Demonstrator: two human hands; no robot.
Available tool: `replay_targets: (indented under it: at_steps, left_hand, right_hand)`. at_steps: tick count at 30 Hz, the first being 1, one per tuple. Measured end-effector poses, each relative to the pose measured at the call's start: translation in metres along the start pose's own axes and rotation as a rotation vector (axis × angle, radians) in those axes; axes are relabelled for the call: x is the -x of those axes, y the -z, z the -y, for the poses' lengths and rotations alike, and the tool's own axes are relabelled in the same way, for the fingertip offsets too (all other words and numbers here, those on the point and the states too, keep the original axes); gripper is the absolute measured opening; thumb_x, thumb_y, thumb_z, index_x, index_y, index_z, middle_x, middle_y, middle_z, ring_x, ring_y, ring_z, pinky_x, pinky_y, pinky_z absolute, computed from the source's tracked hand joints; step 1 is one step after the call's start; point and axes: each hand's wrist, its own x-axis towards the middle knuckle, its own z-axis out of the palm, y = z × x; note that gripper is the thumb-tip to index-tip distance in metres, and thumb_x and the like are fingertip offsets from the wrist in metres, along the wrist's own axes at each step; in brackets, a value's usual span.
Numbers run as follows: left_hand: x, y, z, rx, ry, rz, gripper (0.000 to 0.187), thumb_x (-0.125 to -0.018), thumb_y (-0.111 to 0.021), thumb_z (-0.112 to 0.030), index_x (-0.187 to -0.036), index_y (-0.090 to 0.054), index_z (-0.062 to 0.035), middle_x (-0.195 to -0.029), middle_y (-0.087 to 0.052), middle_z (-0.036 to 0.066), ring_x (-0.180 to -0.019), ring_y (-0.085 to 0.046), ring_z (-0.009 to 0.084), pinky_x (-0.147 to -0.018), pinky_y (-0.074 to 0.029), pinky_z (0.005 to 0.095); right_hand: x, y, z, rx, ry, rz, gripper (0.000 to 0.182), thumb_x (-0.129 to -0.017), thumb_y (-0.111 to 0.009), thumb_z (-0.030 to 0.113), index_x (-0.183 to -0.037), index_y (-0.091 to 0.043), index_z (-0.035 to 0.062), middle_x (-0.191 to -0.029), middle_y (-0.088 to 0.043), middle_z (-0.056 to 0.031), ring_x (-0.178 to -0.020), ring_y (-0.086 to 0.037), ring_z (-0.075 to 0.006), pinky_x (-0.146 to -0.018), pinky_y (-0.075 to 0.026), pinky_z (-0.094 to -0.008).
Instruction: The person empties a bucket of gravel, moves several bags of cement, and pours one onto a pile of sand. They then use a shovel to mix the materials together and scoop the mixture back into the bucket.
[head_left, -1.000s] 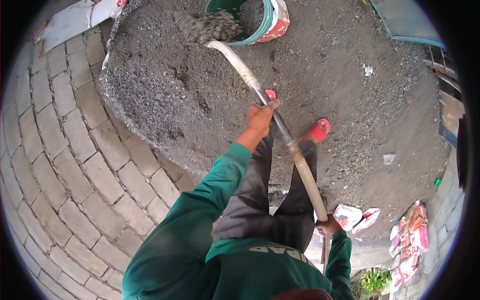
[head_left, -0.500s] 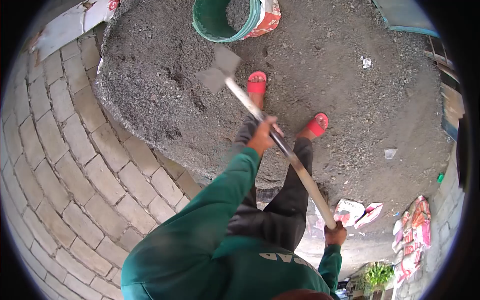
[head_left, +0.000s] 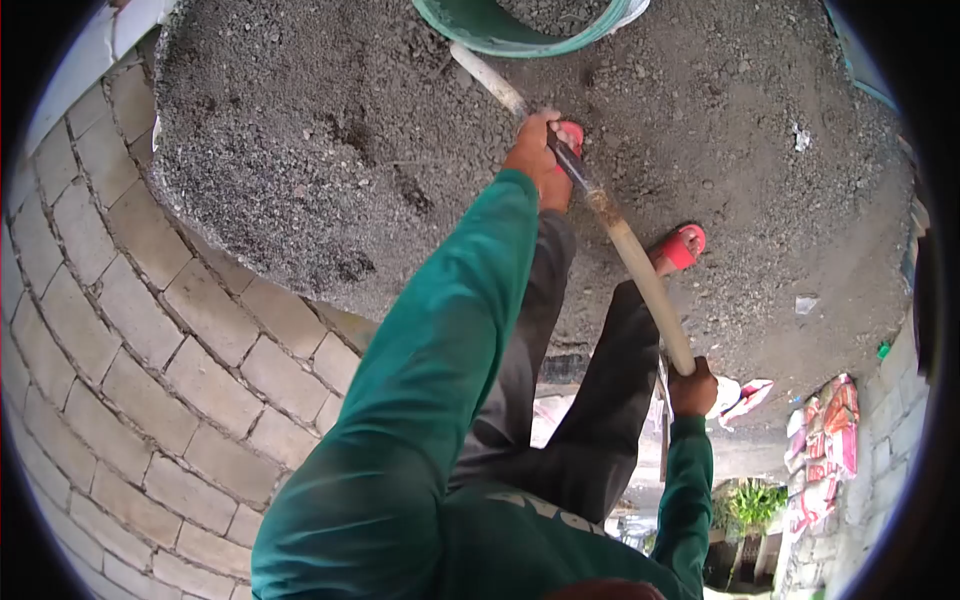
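My left hand point(head_left: 535, 145) is wrapped round the shovel point(head_left: 645, 275) partway along its long shaft, above one foot. Closed round the upper end of the same shaft is my right hand point(head_left: 692, 388), lower right, near my thigh. The shaft slants up to the left towards the grey gravel pile point(head_left: 270, 170). Its far pale end stops just below the rim of a green bucket point(head_left: 500, 46), and the blade does not show. Some grey material is visible inside the bucket.
Red sandals point(head_left: 681, 248) are on my feet. A block-paved surface point(head_left: 180, 370) borders the gravel on the left. Red and white sacks point(head_left: 828, 435) lie by the block wall point(head_left: 890, 400) at the right. A green plant point(head_left: 750, 505) stands at the lower right.
Both hands have moved with the shovel, the left one up and forward. The blade, in view before, is now out of sight near the bucket. The bucket sits higher in the view.
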Motion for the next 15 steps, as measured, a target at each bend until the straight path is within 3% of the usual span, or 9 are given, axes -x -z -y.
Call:
replay_targets:
  at_steps: [2, 5, 10, 15]
  left_hand:
    - [0.014, -0.012, 0.008, 0.205, -0.023, -0.216, 0.023, -0.080, -0.059, -0.012, -0.063, -0.043, -0.0125, -0.057, -0.043, 0.003, -0.049, -0.045, 0.0186, -0.053, -0.045, 0.0356]
    - [0.035, -0.001, 0.012, 0.046, -0.049, -0.019, 0.023, -0.079, -0.060, -0.013, -0.062, -0.043, -0.0127, -0.057, -0.043, 0.002, -0.050, -0.045, 0.0194, -0.055, -0.045, 0.0378]
    - [0.032, 0.026, 0.005, -0.004, -0.015, -0.178, 0.022, -0.078, -0.061, -0.014, -0.065, -0.043, -0.0137, -0.057, -0.041, 0.000, -0.051, -0.045, 0.0185, -0.056, -0.042, 0.0398]
    - [0.090, 0.010, 0.012, 0.105, -0.062, -0.099, 0.021, -0.079, -0.059, -0.015, -0.064, -0.044, -0.0141, -0.055, -0.042, 0.000, -0.047, -0.045, 0.0182, -0.052, -0.042, 0.0394]
  right_hand:
    - [0.015, 0.007, -0.005, 0.032, 0.001, 0.003, 0.031, -0.069, -0.073, 0.033, -0.080, -0.058, 0.0090, -0.071, -0.065, -0.0193, -0.070, -0.065, -0.0413, -0.061, -0.051, -0.0513]
    - [0.021, 0.000, -0.016, 0.037, 0.008, 0.030, 0.031, -0.069, -0.073, 0.034, -0.079, -0.058, 0.0090, -0.073, -0.066, -0.0199, -0.070, -0.064, -0.0419, -0.061, -0.051, -0.0511]
    - [0.032, -0.015, -0.009, -0.054, 0.087, 0.029, 0.027, -0.072, -0.071, 0.032, -0.081, -0.060, 0.0085, -0.072, -0.065, -0.0199, -0.070, -0.064, -0.0422, -0.062, -0.051, -0.0506]
    - [0.039, -0.025, -0.036, -0.060, 0.049, -0.023, 0.028, -0.071, -0.071, 0.032, -0.085, -0.061, 0.0097, -0.074, -0.066, -0.0191, -0.071, -0.064, -0.0415, -0.062, -0.051, -0.0498]
